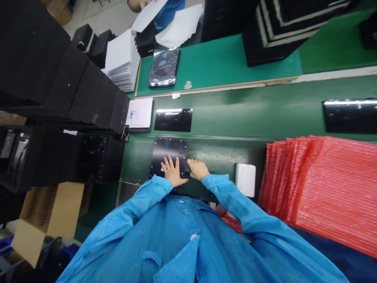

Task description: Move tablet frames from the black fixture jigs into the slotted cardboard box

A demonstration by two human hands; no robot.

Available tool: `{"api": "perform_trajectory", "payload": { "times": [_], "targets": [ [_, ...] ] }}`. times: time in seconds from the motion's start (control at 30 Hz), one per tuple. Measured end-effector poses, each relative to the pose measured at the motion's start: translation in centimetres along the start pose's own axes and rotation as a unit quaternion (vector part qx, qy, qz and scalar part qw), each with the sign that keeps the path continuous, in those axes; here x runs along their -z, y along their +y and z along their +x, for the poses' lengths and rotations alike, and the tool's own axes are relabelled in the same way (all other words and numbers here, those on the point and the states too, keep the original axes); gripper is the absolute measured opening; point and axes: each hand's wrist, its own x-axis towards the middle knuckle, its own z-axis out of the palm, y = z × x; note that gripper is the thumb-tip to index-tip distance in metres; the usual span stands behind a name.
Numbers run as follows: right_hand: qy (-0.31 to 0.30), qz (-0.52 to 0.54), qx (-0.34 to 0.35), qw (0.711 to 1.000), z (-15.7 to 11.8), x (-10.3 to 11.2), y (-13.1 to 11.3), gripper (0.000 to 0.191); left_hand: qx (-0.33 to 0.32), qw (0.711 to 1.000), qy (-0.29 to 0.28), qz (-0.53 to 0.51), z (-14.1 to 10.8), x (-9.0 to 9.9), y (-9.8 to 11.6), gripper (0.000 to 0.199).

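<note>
Left grip (172,172) released, flat on black panel (168,147) near surface's (224,149) front edge; right grip (198,169) curled alongside, contents indeterminable.

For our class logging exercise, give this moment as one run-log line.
left hand: spread on black panel; right hand: curled at panel's right edge; nearby: red bubble-wrap stack

No words, brands or numbers can be read. Ahead and to the left of the left hand (173,173), a white sheet (144,110) bears a small blue printed figure (133,114), too small to make out. Beside that hand's outer fingers, a pale patch (162,168) on the black panel (170,146) is illegible.
</note>
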Motion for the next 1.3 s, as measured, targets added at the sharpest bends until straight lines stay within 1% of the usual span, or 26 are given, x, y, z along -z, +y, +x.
{"api": "perform_trajectory", "payload": {
  "times": [0.07, 0.1, 0.17, 0.23, 0.27, 0.33, 0.4, 0.43, 0.47, 0.53, 0.57, 0.6, 0.67, 0.73, 0.77, 0.8, 0.83, 0.87, 0.93, 0.97, 1.0, 1.03, 1.07, 1.17, 1.23, 1.3],
  "targets": [
    [-0.01, 0.014, 0.011, 1.0, -0.1, 0.2, 1.1, 0.037, 0.027, 0.997, 0.025, -0.068, -0.5, 0.7, 0.3, 0.112],
    [0.009, 0.017, 0.006, 1.0, -0.3, 0.1, 1.6, 0.041, 0.035, 0.992, 0.036, -0.112, -0.8, 1.2, 0.1, 0.111],
    [0.093, 0.015, -0.024, 0.995, -1.4, -0.4, 1.7, 0.051, 0.024, 0.976, 0.055, -0.21, -1.5, 2.2, -1.3, 0.11],
    [0.165, 0.015, -0.04, 0.985, -2.7, -1.6, 0.5, 0.056, -0.017, 0.948, 0.085, -0.308, -2.1, 3.1, -3.7, 0.105],
    [0.169, 0.024, -0.034, 0.985, -3.3, -2.3, -0.6, 0.056, -0.038, 0.929, 0.103, -0.353, -2.3, 3.5, -5.0, 0.102],
    [0.123, 0.079, -0.008, 0.989, -4.0, -3.9, -3.2, 0.057, -0.061, 0.891, 0.131, -0.43, -2.4, 3.8, -7.6, 0.096],
    [0.098, 0.211, -0.023, 0.972, -3.9, -5.1, -5.6, 0.062, -0.065, 0.858, 0.14, -0.489, -2.1, 3.8, -9.8, 0.093],
    [0.108, 0.304, -0.05, 0.945, -3.5, -5.5, -6.3, 0.066, -0.068, 0.844, 0.138, -0.513, -1.9, 3.7, -10.7, 0.092],
    [0.126, 0.401, -0.082, 0.904, -2.9, -5.5, -6.7, 0.068, -0.073, 0.832, 0.133, -0.534, -1.6, 3.6, -11.5, 0.092],
    [0.159, 0.56, -0.13, 0.802, -1.4, -5.0, -6.7, 0.067, -0.081, 0.813, 0.113, -0.566, -1.2, 3.7, -13.4, 0.092],
    [0.168, 0.6, -0.141, 0.77, -0.6, -4.5, -6.5, 0.066, -0.081, 0.808, 0.1, -0.574, -1.0, 4.0, -14.4, 0.092],
    [0.172, 0.612, -0.147, 0.758, 0.2, -3.8, -6.3, 0.066, -0.076, 0.811, 0.091, -0.573, -0.9, 4.3, -15.6, 0.091],
    [0.182, 0.577, -0.153, 0.781, 1.2, -2.3, -6.4, 0.059, -0.05, 0.838, 0.109, -0.533, -1.0, 5.2, -17.9, 0.085],
    [0.205, 0.506, -0.157, 0.823, 1.6, -1.1, -7.5, 0.051, -0.019, 0.867, 0.169, -0.469, -1.3, 5.8, -19.7, 0.083],
    [0.211, 0.482, -0.151, 0.837, 1.5, -0.6, -8.3, 0.05, -0.006, 0.872, 0.191, -0.451, -1.6, 5.9, -20.2, 0.085],
    [0.206, 0.473, -0.134, 0.846, 1.3, -0.3, -9.2, 0.05, 0.003, 0.868, 0.189, -0.459, -2.0, 5.9, -20.5, 0.088],
    [0.191, 0.48, -0.109, 0.849, 1.0, 0.0, -9.9, 0.053, 0.004, 0.855, 0.154, -0.495, -2.4, 5.8, -20.6, 0.089],
    [0.169, 0.504, -0.079, 0.843, 0.6, 0.2, -10.6, 0.058, 0.0, 0.83, 0.092, -0.55, -2.8, 5.6, -20.4, 0.088],
    [0.128, 0.577, -0.027, 0.806, 0.2, 1.0, -10.9, 0.076, -0.016, 0.745, -0.045, -0.665, -3.6, 5.3, -19.9, 0.081],
    [0.123, 0.606, -0.019, 0.786, 0.3, 1.5, -10.5, 0.085, -0.024, 0.704, -0.083, -0.705, -4.0, 5.3, -19.7, 0.077],
    [0.134, 0.623, -0.024, 0.771, 0.7, 2.3, -9.8, 0.089, -0.028, 0.675, -0.09, -0.731, -4.3, 5.3, -19.5, 0.072],
    [0.155, 0.628, -0.037, 0.761, 1.3, 3.3, -8.6, 0.089, -0.026, 0.663, -0.068, -0.745, -4.7, 5.5, -19.5, 0.067],
    [0.179, 0.626, -0.053, 0.757, 2.2, 4.3, -7.2, 0.085, -0.019, 0.664, -0.027, -0.747, -5.1, 5.7, -19.6, 0.061],
    [0.217, 0.614, -0.095, 0.753, 5.6, 7.4, -1.8, 0.068, 0.019, 0.693, 0.122, -0.71, -6.9, 7.1, -20.7, 0.049],
    [0.194, 0.617, -0.137, 0.75, 8.0, 8.5, 1.3, 0.056, 0.055, 0.712, 0.226, -0.663, -9.2, 8.0, -21.8, 0.043],
    [0.148, 0.625, -0.189, 0.743, 10.6, 8.7, 3.3, 0.045, 0.11, 0.719, 0.336, -0.598, -12.6, 8.5, -22.9, 0.036]
  ]
}}
